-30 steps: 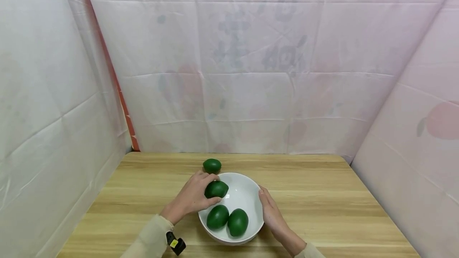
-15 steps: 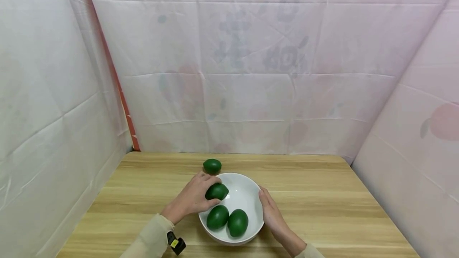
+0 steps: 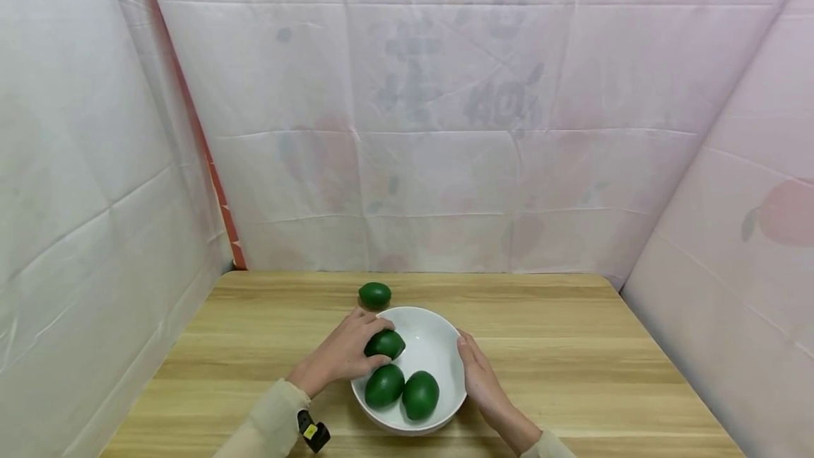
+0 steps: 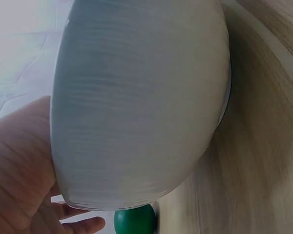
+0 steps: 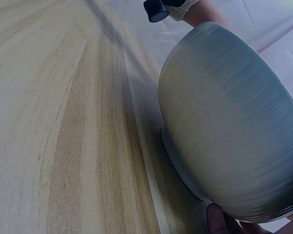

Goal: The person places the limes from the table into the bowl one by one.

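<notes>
My left hand reaches over the left rim of a white bowl. Between its thumb and fingers it holds a smooth, dark green oval fruit with a pointed tip, low inside the bowl. Two similar green fruits lie side by side at the bowl's near side. Against the bowl's right side my right hand grips it, thumb at the rim; in the right wrist view its fingertips show beneath the bowl wall. The wall hides the held fruit from both wrist views.
Another green fruit lies on the wooden table just behind the bowl. A small black device is strapped at the left wrist. White printed cloth hangs behind the table and along both sides.
My left hand has lowered the green fruit slightly, bringing it deeper into the bowl and closer to the two fruits there. The right hand has stayed on the bowl.
</notes>
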`<state>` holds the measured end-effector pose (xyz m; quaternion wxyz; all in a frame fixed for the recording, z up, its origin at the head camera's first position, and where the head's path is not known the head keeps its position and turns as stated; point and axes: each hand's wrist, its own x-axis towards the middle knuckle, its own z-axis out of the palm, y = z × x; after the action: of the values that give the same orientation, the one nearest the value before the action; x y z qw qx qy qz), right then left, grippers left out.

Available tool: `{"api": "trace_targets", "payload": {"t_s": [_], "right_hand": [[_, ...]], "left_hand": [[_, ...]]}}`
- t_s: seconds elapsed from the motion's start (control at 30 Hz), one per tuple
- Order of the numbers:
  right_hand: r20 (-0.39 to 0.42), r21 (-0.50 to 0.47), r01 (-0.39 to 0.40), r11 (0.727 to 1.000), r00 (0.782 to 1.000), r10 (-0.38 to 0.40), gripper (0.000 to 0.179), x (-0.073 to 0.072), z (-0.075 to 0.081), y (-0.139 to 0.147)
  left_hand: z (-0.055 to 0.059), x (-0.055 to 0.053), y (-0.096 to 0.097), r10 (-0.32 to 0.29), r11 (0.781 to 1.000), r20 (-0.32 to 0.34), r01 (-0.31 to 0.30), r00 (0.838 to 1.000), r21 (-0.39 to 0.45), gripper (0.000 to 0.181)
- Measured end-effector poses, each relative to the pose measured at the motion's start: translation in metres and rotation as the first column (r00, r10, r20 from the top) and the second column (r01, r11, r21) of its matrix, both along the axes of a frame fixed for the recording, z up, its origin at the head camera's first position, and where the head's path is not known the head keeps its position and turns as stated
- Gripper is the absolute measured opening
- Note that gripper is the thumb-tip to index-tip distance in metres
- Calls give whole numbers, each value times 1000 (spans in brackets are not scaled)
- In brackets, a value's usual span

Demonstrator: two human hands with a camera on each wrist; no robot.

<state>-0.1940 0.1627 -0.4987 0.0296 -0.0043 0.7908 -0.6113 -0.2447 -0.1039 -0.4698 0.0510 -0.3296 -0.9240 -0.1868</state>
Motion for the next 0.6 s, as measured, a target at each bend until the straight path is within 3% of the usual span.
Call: {"api": "trace_targets", "payload": {"t_s": [0.6], "right_hand": [[-16,-5,-5,1000,1000,4,56,2,-6,1]], "left_hand": [[-7,3,-1,-16,998,38,18,999,-57,33]]}}
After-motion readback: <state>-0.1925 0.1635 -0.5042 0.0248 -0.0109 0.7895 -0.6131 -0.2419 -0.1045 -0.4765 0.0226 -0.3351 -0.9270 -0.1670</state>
